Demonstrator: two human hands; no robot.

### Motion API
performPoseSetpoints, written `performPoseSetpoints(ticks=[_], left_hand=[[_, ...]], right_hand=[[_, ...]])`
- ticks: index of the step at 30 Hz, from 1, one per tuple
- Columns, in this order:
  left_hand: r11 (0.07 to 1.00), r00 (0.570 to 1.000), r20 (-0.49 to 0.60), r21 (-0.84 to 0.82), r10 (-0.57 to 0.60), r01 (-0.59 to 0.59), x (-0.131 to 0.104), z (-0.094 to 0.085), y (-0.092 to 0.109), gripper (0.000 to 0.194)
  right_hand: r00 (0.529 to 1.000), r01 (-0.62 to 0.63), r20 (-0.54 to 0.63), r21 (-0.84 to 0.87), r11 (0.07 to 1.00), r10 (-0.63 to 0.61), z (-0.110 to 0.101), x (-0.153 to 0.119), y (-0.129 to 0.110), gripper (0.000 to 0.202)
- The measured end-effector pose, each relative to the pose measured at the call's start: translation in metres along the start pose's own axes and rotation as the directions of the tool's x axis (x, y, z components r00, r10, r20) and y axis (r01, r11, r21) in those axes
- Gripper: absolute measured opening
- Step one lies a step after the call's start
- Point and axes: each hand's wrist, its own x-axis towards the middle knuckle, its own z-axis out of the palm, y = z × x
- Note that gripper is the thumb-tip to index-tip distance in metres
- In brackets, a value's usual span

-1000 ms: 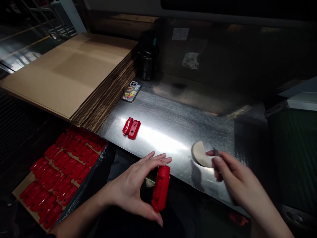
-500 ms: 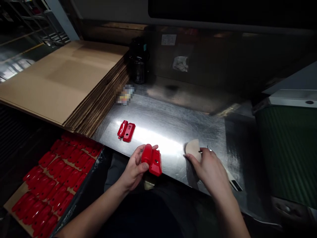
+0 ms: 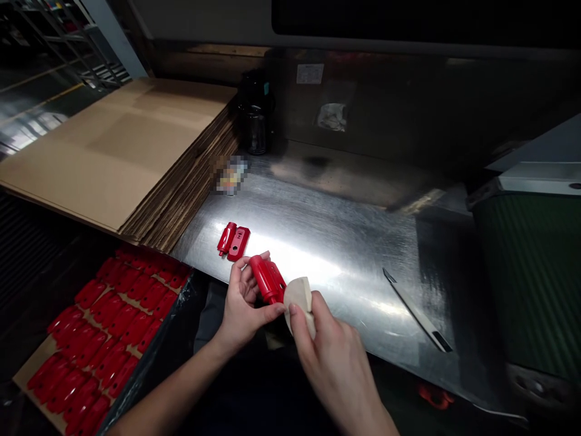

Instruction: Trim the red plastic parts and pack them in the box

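My left hand [image 3: 245, 303] is closed around a glossy red plastic part [image 3: 267, 277] with a rounded barrel and a flat side, held over the table's front edge. Between the thumb and fingers of my right hand [image 3: 333, 339] is a pale, round felt pad [image 3: 298, 298], its edge against or just in front of the red part; I cannot tell if they touch. A second red plastic part [image 3: 238, 243] lies on the table just beyond my left hand. To the right, a thin white-handled knife [image 3: 417, 312] lies on the metal.
The metal table [image 3: 354, 236] carries a stack of cardboard sheets [image 3: 122, 139] at left and a dark bottle [image 3: 256, 124] behind. Below left, a box holds rows of red parts [image 3: 113, 318]. A green ribbed conveyor belt [image 3: 526, 272] borders the right side.
My right hand has lifted the felt pad off the table and moved left to the red part. The knife is now fully uncovered. My left hand has tilted the red part.
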Motion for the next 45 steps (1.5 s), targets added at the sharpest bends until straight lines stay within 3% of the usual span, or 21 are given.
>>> performPoseSetpoints(ticks=[16, 19, 22, 25, 29, 31, 33, 34, 36, 38, 39, 40, 42, 45], left_hand=[[0.999, 0.999, -0.038, 0.031, 0.028, -0.026, 0.002, -0.007, 0.004, 0.097], [1.0, 0.999, -0.038, 0.003, 0.014, -0.014, 0.002, -0.006, 0.004, 0.096], [0.998, 1.0, -0.02, -0.061, -0.01, 0.008, 0.001, -0.006, 0.007, 0.094], [0.987, 0.997, 0.044, -0.146, -0.064, 0.07, -0.001, -0.006, 0.012, 0.096], [0.957, 0.983, 0.12, -0.239, -0.138, 0.163, -0.004, -0.008, 0.018, 0.092], [0.933, 0.974, 0.141, -0.292, -0.178, 0.212, -0.004, -0.009, 0.016, 0.09], [0.917, 0.959, 0.186, -0.3, -0.215, 0.264, -0.003, -0.009, 0.012, 0.09], [0.917, 0.949, 0.218, -0.28, -0.229, 0.286, -0.002, -0.009, 0.01, 0.091], [0.928, 0.927, 0.278, -0.202, -0.253, 0.314, 0.001, -0.01, 0.004, 0.093], [0.944, 0.918, 0.292, -0.111, -0.268, 0.311, 0.003, -0.015, -0.001, 0.098], [0.955, 0.926, 0.272, -0.06, -0.263, 0.29, 0.004, -0.019, -0.002, 0.101], [0.968, 0.941, 0.232, 0.0, -0.246, 0.252, 0.004, -0.024, -0.003, 0.103], [0.979, 0.982, 0.098, 0.139, -0.16, 0.146, 0.001, -0.038, -0.003, 0.102], [0.945, 0.994, -0.11, 0.326, 0.007, 0.03, -0.005, -0.062, 0.0, 0.072]], right_hand=[[0.995, 0.075, -0.056, -0.039, 0.996, -0.077, 0.007, 0.001, -0.01, 0.033], [0.999, 0.031, 0.032, -0.071, 0.997, -0.029, 0.009, 0.003, -0.01, 0.032], [0.981, -0.127, 0.125, -0.168, 0.978, 0.148, 0.005, 0.014, 0.005, 0.029], [0.949, -0.262, 0.125, -0.206, 0.943, 0.291, -0.007, 0.028, 0.039, 0.033], [0.923, -0.379, -0.024, -0.226, 0.898, 0.383, -0.026, 0.03, 0.076, 0.049], [0.901, -0.433, -0.1, -0.158, 0.887, 0.422, -0.028, 0.022, 0.077, 0.059], [0.895, -0.446, 0.031, 0.046, 0.894, 0.445, -0.02, 0.01, 0.066, 0.063], [0.887, -0.458, 0.172, 0.216, 0.862, 0.428, -0.013, 0.005, 0.057, 0.065], [0.834, -0.536, 0.47, 0.562, 0.63, 0.29, 0.004, -0.001, 0.039, 0.068], [0.785, -0.612, 0.6, 0.712, 0.345, 0.154, 0.021, 0.001, 0.025, 0.064], [0.774, -0.629, 0.619, 0.731, 0.265, 0.133, 0.028, 0.005, 0.022, 0.062], [0.777, -0.628, 0.616, 0.74, 0.242, 0.134, 0.034, 0.011, 0.02, 0.061], [0.807, -0.589, 0.564, 0.748, 0.307, 0.174, 0.043, 0.027, 0.022, 0.062], [0.853, -0.514, 0.492, 0.739, 0.436, 0.174, 0.052, 0.054, 0.023, 0.059]])
